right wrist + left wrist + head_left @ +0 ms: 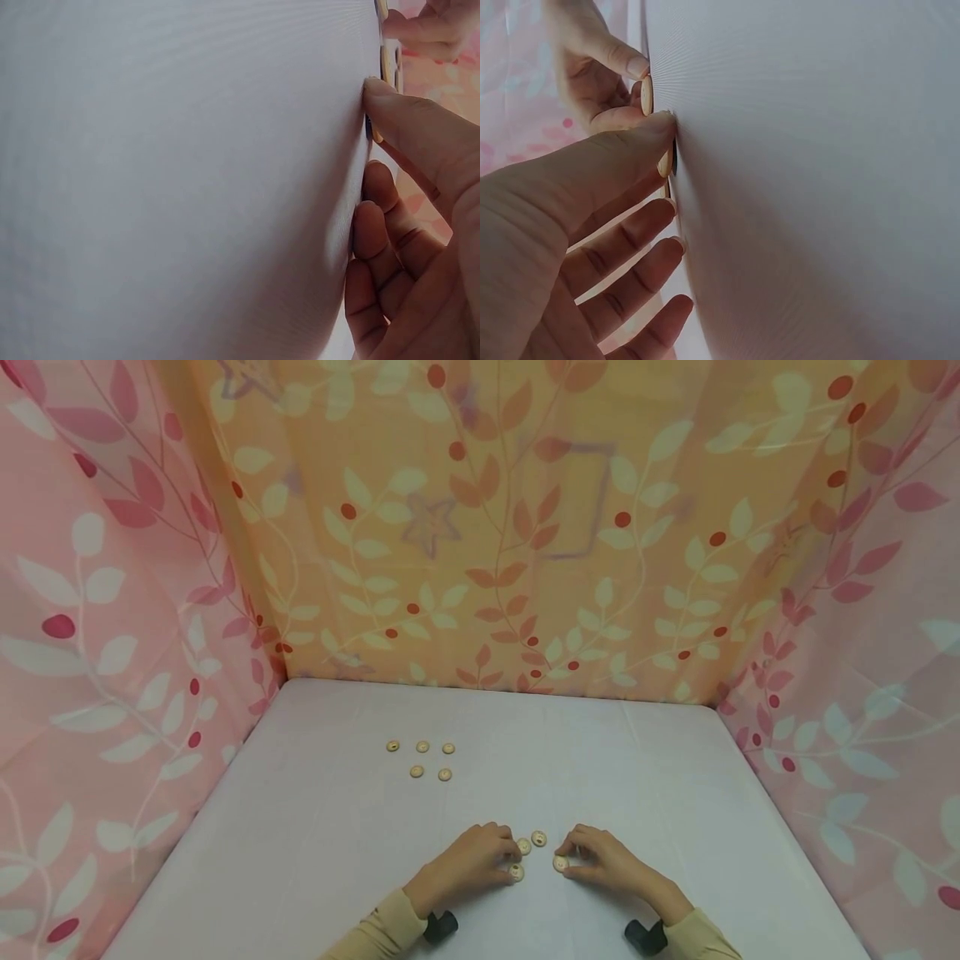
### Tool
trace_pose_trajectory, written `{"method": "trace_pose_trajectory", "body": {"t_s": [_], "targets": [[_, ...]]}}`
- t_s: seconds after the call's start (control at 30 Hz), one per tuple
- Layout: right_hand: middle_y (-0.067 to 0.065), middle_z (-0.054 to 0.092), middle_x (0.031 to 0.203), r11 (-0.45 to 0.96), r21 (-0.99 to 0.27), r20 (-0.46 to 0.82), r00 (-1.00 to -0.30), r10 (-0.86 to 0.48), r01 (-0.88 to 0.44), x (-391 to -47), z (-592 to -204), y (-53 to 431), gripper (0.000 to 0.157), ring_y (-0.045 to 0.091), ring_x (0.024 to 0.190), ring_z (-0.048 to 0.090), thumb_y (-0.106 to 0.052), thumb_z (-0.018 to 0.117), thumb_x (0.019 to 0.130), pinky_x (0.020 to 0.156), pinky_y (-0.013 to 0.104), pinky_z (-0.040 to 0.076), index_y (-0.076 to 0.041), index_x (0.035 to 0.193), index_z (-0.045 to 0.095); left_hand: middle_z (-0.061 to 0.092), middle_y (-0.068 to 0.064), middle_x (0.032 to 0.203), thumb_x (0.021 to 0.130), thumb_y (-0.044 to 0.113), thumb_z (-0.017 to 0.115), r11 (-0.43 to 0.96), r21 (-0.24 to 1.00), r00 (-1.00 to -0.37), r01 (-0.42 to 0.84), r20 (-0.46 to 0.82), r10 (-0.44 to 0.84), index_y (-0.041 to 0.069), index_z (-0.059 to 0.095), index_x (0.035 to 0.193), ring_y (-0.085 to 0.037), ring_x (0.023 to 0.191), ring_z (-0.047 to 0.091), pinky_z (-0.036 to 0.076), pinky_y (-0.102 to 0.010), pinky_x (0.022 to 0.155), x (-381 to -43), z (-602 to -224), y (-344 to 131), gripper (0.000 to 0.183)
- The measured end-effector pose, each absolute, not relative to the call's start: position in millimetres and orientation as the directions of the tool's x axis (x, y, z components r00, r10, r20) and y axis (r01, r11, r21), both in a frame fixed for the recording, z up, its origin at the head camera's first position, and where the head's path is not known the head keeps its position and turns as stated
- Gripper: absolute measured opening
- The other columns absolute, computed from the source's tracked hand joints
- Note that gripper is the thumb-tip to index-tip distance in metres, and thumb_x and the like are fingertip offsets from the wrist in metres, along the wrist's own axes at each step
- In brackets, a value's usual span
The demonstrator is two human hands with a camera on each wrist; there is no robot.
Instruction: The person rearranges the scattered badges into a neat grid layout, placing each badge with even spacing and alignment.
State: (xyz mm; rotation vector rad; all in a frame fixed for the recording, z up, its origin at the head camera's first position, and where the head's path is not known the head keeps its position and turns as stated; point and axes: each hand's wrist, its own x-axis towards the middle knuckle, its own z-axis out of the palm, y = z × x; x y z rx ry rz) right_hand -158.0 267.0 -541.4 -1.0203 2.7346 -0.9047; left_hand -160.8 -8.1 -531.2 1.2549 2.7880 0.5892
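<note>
Small round wooden discs with dark marks lie on the white table. My left hand (474, 858) pinches one disc (516, 872) between thumb and fingertips, down at the table surface; in the left wrist view the thumb partly covers a disc (665, 163). Just to the right, my right hand (611, 862) pinches another disc (560, 863) by its edges, and in the right wrist view the thumb hides most of that disc (376, 135). Two more discs lie between the hands: one (523, 846) by the left fingertips, the other (538, 838) slightly farther back.
Farther back and left on the white table (600, 760) lie several similar discs (422, 747) in two short rows. Patterned cloth walls, orange (480, 527) at the back and pink at both sides, enclose the table. A black band device (441, 927) sits on each wrist.
</note>
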Motion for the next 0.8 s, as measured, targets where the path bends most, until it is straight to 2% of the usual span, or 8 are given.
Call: {"method": "trace_pose_trajectory", "body": {"t_s": [0.43, 0.67, 0.8], "targets": [[-0.014, 0.059, 0.094, 0.601, -0.553, 0.137, -0.774, -0.618, -0.577, -158.5, -543.0, 266.3, 0.019, 0.003, 0.079, 0.051, -0.029, 0.071, 0.080, 0.070, 0.021, 0.043, -0.023, 0.095, 0.061, 0.057, 0.015, 0.091, 0.077, 0.038, 0.073, 0.601, 0.307, -0.661, 0.738, 0.150, 0.735, 0.028, 0.071, 0.093, 0.001, 0.075, 0.044, 0.039, -0.018, 0.066, -160.6, -530.7, -7.3, 0.019], [-0.013, 0.059, 0.095, 0.595, -0.557, 0.137, -0.771, -0.622, -0.580, -159.0, -543.0, 266.8, 0.019, 0.004, 0.079, 0.051, -0.028, 0.071, 0.080, 0.070, 0.021, 0.043, -0.023, 0.095, 0.061, 0.054, 0.016, 0.082, 0.076, 0.038, 0.071, 0.597, 0.163, -0.618, 0.786, 0.179, 0.765, 0.030, 0.071, 0.083, -0.002, 0.072, 0.041, 0.036, -0.020, 0.065, -160.9, -530.5, -2.5, 0.011], [-0.012, 0.059, 0.095, 0.589, -0.558, 0.143, -0.767, -0.626, -0.584, -158.7, -543.1, 267.0, 0.019, 0.004, 0.078, 0.050, -0.028, 0.071, 0.080, 0.069, 0.021, 0.043, -0.022, 0.095, 0.061, 0.053, 0.017, 0.080, 0.077, 0.037, 0.070, 0.588, 0.152, -0.607, 0.795, 0.182, 0.774, 0.029, 0.071, 0.082, -0.002, 0.072, 0.041, 0.036, -0.020, 0.066, -159.5, -527.6, -2.2, 0.009]]}}
